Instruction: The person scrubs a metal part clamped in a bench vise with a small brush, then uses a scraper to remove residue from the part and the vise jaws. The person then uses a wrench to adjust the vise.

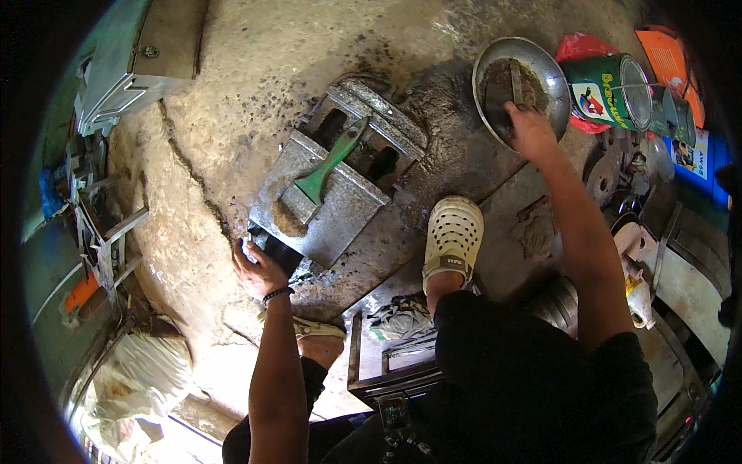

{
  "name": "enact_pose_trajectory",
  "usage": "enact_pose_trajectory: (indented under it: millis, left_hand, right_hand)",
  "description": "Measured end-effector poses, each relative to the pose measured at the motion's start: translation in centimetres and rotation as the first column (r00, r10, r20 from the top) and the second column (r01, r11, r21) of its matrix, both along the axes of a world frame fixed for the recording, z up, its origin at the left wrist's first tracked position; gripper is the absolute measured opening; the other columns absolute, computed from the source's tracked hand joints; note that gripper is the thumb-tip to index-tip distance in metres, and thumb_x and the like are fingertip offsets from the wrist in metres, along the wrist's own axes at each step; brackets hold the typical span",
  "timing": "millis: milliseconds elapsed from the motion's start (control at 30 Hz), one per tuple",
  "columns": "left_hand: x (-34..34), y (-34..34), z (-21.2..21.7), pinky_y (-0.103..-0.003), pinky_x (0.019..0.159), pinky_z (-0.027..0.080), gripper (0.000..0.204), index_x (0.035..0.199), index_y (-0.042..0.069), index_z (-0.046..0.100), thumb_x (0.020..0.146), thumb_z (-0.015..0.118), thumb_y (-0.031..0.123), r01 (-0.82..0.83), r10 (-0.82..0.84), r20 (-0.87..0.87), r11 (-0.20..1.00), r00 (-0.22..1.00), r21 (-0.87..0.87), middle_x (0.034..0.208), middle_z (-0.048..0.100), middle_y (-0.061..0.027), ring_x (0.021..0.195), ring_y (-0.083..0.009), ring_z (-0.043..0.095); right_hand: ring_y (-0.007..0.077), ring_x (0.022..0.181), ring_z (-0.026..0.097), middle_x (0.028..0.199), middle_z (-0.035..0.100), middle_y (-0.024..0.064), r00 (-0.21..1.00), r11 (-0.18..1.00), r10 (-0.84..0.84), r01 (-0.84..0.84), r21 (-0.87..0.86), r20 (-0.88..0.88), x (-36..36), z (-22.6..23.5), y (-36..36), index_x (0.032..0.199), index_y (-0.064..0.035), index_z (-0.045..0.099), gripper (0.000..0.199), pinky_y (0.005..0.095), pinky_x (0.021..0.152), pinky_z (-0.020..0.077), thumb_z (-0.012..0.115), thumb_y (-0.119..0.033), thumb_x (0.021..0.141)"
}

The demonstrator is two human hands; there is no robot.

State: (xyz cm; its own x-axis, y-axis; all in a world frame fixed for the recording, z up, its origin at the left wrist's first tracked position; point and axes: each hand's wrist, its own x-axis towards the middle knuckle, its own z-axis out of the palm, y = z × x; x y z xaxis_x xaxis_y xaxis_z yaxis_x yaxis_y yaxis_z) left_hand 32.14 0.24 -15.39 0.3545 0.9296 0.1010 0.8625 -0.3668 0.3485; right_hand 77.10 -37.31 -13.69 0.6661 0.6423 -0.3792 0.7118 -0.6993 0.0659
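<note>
A heavy grey metal machine part (340, 224), wet and dirty, lies on the floor ahead of me; it looks like a vise body with rectangular openings. A green-handled brush (328, 170) rests across its top, bristles toward me. My left hand (259, 271), fingers apart, is at the part's near left corner, beside a black flat-sided piece (280, 252). At the far right, my right hand (532, 130) reaches into a round metal bowl (558, 68) holding murky brown liquid. Its fingers are closed at a dark flat piece (497, 100); the fingertips' grip is partly hidden.
A green paint can (610, 91), a red plastic bag (578, 46) and a blue container (699, 166) crowd the right. A metal cabinet (158, 46) stands at far left. My shoe (453, 236) is close to the machine part; a low metal frame (386, 363) is nearer me.
</note>
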Motion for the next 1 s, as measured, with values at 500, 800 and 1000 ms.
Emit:
enact_pose_trajectory:
  millis: [500, 800, 1000]
  left_hand:
    - [1.9, -0.7, 2.9, -0.048, 0.109, 0.038, 0.044, 0.134, -0.005, 0.051, 0.102, 0.05, 0.026, -0.118, 0.127, 0.358, 0.992, 0.925, -0.047, 0.137, 0.051, -0.0253, 0.127, -0.0372, 0.05]
    - [16.6, -4.5, 9.9, -0.05, 0.1, 0.041, 0.052, 0.127, 0.015, 0.064, 0.083, 0.075, 0.04, 0.61, -0.624, -0.202, 0.781, 0.755, -0.134, 0.123, 0.064, -0.0108, 0.115, -0.0326, 0.059]
    - [15.1, -3.7, 9.7, -0.049, 0.095, 0.043, 0.037, 0.111, 0.017, 0.07, 0.083, 0.073, 0.041, 0.369, -0.402, -0.236, 0.913, 0.885, -0.173, 0.107, 0.07, -0.0068, 0.103, -0.0284, 0.066]
  right_hand:
    - [0.0431, 0.087, 0.066, 0.097, 0.068, 0.0236, 0.992, 0.916, -0.085, 0.116, 0.385, -0.095, 1.8, -3.4, 1.0, 0.13, -0.0055, 0.058, 0.052, 0.0505, 0.08, 0.0531, 0.063, -0.003, 0.078]
    - [0.0211, 0.1, 0.065, 0.115, 0.066, 0.0211, 0.87, 0.427, -0.385, 0.465, 0.776, -0.309, -3.4, -0.8, -1.8, 0.139, 0.0005, 0.051, 0.045, 0.0318, 0.088, 0.0494, 0.047, 0.005, 0.094]
    - [0.0231, 0.117, 0.06, 0.122, 0.065, 0.019, 0.823, 0.207, -0.136, 0.569, 0.796, -0.552, -9.2, 5.2, 2.9, 0.137, 0.003, 0.052, 0.042, 0.0322, 0.103, 0.0422, 0.041, 0.004, 0.097]
